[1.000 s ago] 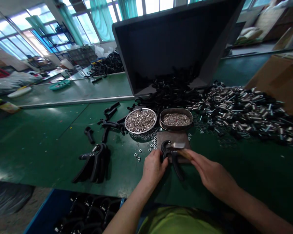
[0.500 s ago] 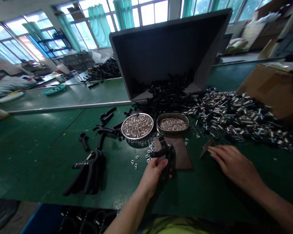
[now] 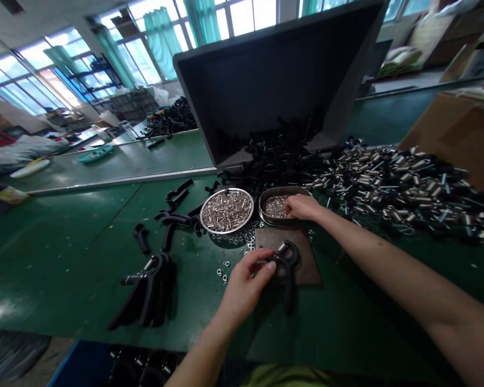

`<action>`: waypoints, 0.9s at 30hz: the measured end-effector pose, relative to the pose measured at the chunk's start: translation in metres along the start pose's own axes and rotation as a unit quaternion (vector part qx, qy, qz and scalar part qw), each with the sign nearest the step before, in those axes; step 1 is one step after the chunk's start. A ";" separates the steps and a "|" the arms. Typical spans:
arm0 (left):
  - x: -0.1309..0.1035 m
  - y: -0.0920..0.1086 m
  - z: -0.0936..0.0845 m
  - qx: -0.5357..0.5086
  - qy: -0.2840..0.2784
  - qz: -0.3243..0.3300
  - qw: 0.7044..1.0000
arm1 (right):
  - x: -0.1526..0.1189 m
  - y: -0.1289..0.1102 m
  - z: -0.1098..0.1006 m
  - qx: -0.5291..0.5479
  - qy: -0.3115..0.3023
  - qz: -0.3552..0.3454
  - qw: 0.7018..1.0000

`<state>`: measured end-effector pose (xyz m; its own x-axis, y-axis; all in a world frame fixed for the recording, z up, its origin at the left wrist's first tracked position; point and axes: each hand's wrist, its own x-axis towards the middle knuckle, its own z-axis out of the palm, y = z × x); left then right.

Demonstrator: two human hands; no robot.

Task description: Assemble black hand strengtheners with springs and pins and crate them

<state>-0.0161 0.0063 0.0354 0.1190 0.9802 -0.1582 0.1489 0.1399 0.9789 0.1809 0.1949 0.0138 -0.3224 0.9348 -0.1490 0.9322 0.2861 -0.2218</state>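
My left hand [image 3: 248, 279] pinches a black spring clamp [image 3: 289, 263] between thumb and fingers. The clamp lies over a flat brown plate [image 3: 308, 269], with its coil spring showing near the top and one handle pointing towards me. My right hand [image 3: 300, 207] reaches into an oval tin [image 3: 266, 219] of small metal parts. Its fingers are bent together among the parts, and what they grip is hidden. Left of the tin stands a round metal dish [image 3: 227, 210] heaped with small pins. Loose metal rings [image 3: 225, 279] lie beside my left hand.
A large grey bin [image 3: 204, 115] lies tipped behind, black clamp parts [image 3: 274, 161] spilling out. Springs and black-ended pieces [image 3: 407, 188] are piled at right before a cardboard box [image 3: 452, 140]. Several assembled clamps [image 3: 153, 290] stand at left. A blue crate [image 3: 80, 363] is below the edge.
My right hand has let go of the small hammer-like metal tool and moved left into the oval tin. The clamp in my left hand has turned and come down over the plate.
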 end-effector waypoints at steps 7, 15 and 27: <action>0.118 0.017 0.005 0.432 0.041 0.156 0.887 | -0.013 0.010 -0.002 0.070 0.082 0.026 0.994; 0.193 0.019 0.041 0.550 -0.033 0.070 0.832 | -0.050 0.006 -0.006 0.237 0.113 0.006 0.965; 0.181 0.021 0.021 0.339 -0.009 0.084 0.937 | -0.092 -0.010 0.029 0.406 0.045 -0.021 0.912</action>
<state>0.0293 0.1838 0.0245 0.2132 0.9769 -0.0170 0.7151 -0.1442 0.6840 0.1968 0.1000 0.0019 -0.3068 0.9503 -0.0529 0.4780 0.1058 -0.8719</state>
